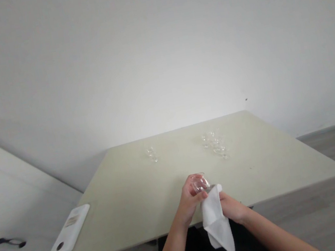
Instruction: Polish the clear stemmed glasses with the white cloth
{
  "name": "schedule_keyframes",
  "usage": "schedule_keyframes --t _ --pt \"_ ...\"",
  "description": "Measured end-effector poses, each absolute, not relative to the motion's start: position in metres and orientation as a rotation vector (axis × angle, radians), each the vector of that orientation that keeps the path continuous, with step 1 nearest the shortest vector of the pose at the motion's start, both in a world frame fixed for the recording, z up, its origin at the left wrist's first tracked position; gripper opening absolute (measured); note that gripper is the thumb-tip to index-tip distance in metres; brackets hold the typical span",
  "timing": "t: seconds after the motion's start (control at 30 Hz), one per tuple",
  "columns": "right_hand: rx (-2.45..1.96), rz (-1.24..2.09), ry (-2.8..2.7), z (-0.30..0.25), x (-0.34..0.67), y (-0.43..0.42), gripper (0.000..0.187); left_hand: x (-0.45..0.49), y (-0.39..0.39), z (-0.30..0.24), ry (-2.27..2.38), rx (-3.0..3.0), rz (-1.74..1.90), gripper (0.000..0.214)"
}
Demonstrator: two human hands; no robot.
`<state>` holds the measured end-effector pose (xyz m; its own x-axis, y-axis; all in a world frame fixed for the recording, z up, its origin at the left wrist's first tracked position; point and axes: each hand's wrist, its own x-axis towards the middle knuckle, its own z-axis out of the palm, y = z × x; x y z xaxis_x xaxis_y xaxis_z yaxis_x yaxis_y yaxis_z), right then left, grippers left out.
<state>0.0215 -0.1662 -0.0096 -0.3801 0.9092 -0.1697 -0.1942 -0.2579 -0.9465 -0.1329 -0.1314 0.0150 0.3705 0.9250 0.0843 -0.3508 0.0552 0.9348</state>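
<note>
Above the table's near edge, my left hand [189, 198] is closed around the bowl of a clear drinking glass [199, 183], with the rim turned away from me. A white cloth [214, 214] is pressed to the glass's lower end and hangs down over the edge of the table. My right hand [231, 206] grips this cloth from the right, its fingers largely hidden behind the fabric. Whether the glass has a stem under the cloth cannot be seen.
Several clear glasses [216, 145] form a group at the table's right back. More clear glassware [151, 154] lies left of centre. A white power strip or box [71, 229] rests on the table's left edge, beside a white cabinet [9, 201]. A wall rises behind the table [130, 205].
</note>
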Motion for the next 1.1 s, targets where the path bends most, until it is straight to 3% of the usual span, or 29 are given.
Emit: schedule_keyframes --t 0.27,0.43,0.57,0.77,1.1 --pt "-0.847 1.91 -0.637 -0.011 0.015 -0.172 0.042 -0.128 -0.132 0.018 0.51 0.977 1.106 0.079" --pt "-0.86 1.653 -0.587 -0.007 0.017 -0.159 0.039 -0.129 -0.129 0.03 0.614 1.199 1.347 0.072" --pt "-0.805 1.693 -0.63 -0.004 0.023 -0.152 0.043 -0.125 -0.131 0.035 0.68 1.443 1.357 0.07" --pt "-0.868 1.635 -0.632 -0.017 0.025 -0.146 0.032 -0.12 -0.138 0.035 0.887 1.829 1.309 0.066" --pt "-0.929 1.451 -0.671 -0.052 0.042 -0.14 0.033 -0.108 -0.094 0.031 0.949 1.742 1.447 0.065"
